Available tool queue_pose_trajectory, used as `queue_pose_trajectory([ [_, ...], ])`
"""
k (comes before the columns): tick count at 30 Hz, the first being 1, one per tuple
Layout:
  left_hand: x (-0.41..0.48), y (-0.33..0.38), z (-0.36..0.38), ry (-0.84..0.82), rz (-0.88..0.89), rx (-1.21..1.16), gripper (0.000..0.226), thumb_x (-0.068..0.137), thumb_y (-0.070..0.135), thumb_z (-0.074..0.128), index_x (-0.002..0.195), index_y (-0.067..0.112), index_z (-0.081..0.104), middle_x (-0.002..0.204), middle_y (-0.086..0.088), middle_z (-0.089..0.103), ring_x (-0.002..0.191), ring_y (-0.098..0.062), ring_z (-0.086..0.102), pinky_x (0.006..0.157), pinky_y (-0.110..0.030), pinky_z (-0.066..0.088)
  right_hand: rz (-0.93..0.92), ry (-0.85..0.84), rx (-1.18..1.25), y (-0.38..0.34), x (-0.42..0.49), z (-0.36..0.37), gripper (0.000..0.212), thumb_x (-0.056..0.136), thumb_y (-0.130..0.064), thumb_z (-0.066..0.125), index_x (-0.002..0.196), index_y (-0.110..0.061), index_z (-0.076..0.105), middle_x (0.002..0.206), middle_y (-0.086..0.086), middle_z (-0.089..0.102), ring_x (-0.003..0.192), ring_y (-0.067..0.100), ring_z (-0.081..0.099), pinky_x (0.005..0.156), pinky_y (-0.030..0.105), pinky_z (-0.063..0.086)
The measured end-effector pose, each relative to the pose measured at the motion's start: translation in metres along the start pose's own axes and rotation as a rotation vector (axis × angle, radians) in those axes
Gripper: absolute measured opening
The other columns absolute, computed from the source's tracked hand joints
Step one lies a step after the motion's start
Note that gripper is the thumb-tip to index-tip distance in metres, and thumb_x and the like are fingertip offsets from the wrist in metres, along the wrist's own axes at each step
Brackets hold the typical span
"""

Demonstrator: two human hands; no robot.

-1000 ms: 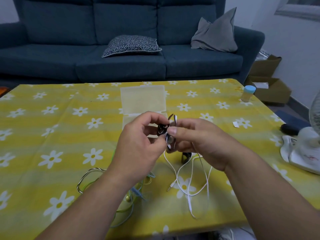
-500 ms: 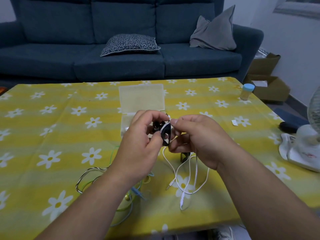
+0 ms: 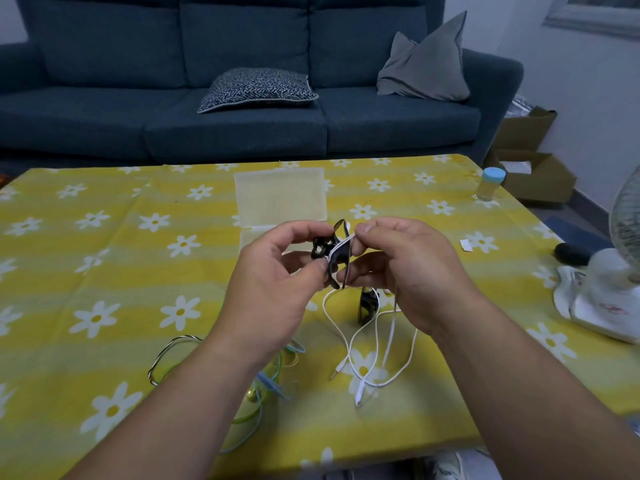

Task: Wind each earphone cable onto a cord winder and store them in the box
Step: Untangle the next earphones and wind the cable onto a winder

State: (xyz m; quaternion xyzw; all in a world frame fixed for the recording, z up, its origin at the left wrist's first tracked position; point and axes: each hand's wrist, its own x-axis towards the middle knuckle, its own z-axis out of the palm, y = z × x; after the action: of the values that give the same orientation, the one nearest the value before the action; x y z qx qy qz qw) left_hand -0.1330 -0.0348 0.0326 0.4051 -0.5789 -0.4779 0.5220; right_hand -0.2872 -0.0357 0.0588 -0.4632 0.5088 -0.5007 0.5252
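We hold the small black plastic cord winder between both hands, above the yellow daisy-print tablecloth. Our left hand grips its left side with thumb and curled fingers. Our right hand pinches the thin white earphone cable against its top edge, and the cable's loose loops trail down onto the cloth. The translucent plastic box lies open just behind our hands. A tangle of green, blue and striped earphone cables sits under our left wrist.

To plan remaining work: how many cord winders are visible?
2: a winder held by left hand and right hand; another winder on the table. Others may be hidden.
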Motion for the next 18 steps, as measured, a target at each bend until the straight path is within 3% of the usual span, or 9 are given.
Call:
queue_pose_trajectory([
  [4,0.000,0.000,0.001,-0.039,-0.016,-0.085,0.037,0.089,-0.012,0.057,0.107,0.017,0.070,0.100,-0.007,0.074,0.072,-0.016,0.061,0.068,-0.028,0.050,0.000,0.016,0.003,-0.001,0.001,-0.002,0.030,0.098,-0.010,0.052,0.069,-0.008,0.059,0.072,0.014,0.064,0.057,0.028,0.062,0.068,0.039,0.056],
  [9,0.001,-0.002,0.003,-0.080,-0.089,-0.284,0.036,0.088,-0.015,0.056,0.104,0.015,0.070,0.103,-0.007,0.070,0.076,-0.020,0.057,0.065,-0.024,0.051,0.004,0.034,0.015,0.000,0.001,-0.004,0.027,0.096,-0.008,0.052,0.070,-0.006,0.060,0.064,0.009,0.065,0.052,0.025,0.064,0.063,0.036,0.053],
  [13,0.001,-0.003,0.002,-0.114,-0.054,-0.241,0.032,0.076,-0.001,0.063,0.101,0.016,0.071,0.098,-0.003,0.071,0.071,-0.015,0.060,0.064,-0.024,0.052,0.025,0.023,0.014,-0.002,0.000,-0.006,0.025,0.097,-0.009,0.051,0.073,-0.007,0.057,0.060,0.005,0.067,0.048,0.022,0.065,0.052,0.028,0.053],
  [18,0.000,-0.001,-0.001,-0.204,-0.031,-0.181,0.032,0.074,-0.002,0.063,0.097,0.018,0.073,0.094,-0.002,0.070,0.064,-0.017,0.058,0.065,-0.025,0.051,-0.038,0.065,-0.073,-0.005,0.002,-0.015,0.021,0.097,-0.016,0.058,0.078,-0.008,0.060,0.070,0.006,0.070,0.049,0.018,0.060,0.052,0.026,0.051],
])
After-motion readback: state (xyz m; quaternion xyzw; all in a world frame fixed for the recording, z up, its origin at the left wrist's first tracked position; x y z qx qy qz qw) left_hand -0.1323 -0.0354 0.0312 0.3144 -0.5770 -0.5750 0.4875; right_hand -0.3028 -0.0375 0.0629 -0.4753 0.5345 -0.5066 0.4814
